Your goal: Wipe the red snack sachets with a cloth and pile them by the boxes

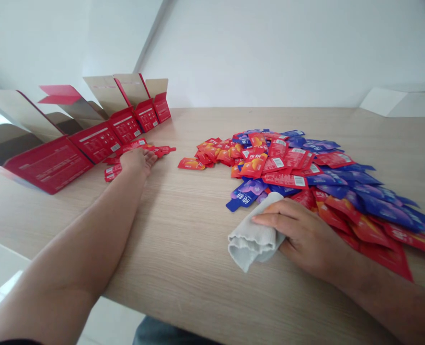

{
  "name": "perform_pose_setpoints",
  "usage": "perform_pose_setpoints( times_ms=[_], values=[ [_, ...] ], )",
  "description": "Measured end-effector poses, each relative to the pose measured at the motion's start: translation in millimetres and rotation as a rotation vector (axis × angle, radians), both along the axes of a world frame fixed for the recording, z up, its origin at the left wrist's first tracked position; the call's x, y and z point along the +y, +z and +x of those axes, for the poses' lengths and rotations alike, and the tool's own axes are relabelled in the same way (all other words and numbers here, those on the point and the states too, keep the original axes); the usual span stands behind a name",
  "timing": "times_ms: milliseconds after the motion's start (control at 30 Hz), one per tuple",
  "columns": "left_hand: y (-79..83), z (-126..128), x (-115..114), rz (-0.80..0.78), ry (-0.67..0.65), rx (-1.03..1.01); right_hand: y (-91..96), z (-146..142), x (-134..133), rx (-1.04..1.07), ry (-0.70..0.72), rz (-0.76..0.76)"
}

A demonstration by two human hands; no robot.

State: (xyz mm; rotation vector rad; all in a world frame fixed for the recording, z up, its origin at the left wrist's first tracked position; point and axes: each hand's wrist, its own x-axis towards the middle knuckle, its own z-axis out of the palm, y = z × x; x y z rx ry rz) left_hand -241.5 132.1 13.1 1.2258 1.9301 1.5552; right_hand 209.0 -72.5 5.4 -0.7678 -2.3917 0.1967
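My left hand reaches far left and rests on a small cluster of red sachets in front of the open red boxes; its fingers lie on the sachets, and whether they grip any I cannot tell. My right hand lies on a folded grey cloth near the table's front, fingers curled over it. Just behind and to the right of that hand spreads a big pile of red and blue sachets.
Several open red boxes with raised lids, the nearest one, stand in a row along the table's left side. A lone red-orange sachet lies between the two groups. A white box sits at the far right. The wooden table has its edge close to me.
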Motion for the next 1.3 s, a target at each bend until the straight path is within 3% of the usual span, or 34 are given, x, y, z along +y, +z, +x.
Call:
perform_pose_setpoints(
  times_ms=[100, 267, 400, 533, 633, 767, 900, 1100, 1300],
  values=[
    [-7.3, 23, -3, -0.039, -0.071, 0.165, -1.5, 1, 2, 0.003, 0.005, 0.005],
    [-23.4, 66, -9, -0.055, -0.330, 0.585, -4.6, 4, 3, -0.010, 0.011, -0.014],
    [-30.4, 84, -10, -0.129, -0.527, 0.894, -5.3, 5, 4, -0.009, 0.027, -0.040],
    [-22.0, 81, -12, -0.201, -0.546, 1.059, -6.0, 6, 6, 0.003, 0.041, -0.055],
    [-4.9, 77, -18, -0.403, -0.579, 1.244, -7.3, 8, 8, 0.000, 0.039, -0.055],
    [18.3, 82, -33, -0.666, -0.655, 1.243, -9.3, 9, 8, -0.008, 0.037, -0.050],
    [29.7, 99, -50, -0.650, -0.820, 1.183, -10.2, 12, 6, -0.017, 0.035, -0.042],
    [32.8, 115, -62, -0.692, -1.050, 0.860, -11.9, 18, 7, -0.025, 0.045, -0.031],
    [38.4, 123, -69, -0.655, -1.119, 0.637, -8.9, 18, 7, 0.022, 0.068, -0.009]
  ],
)
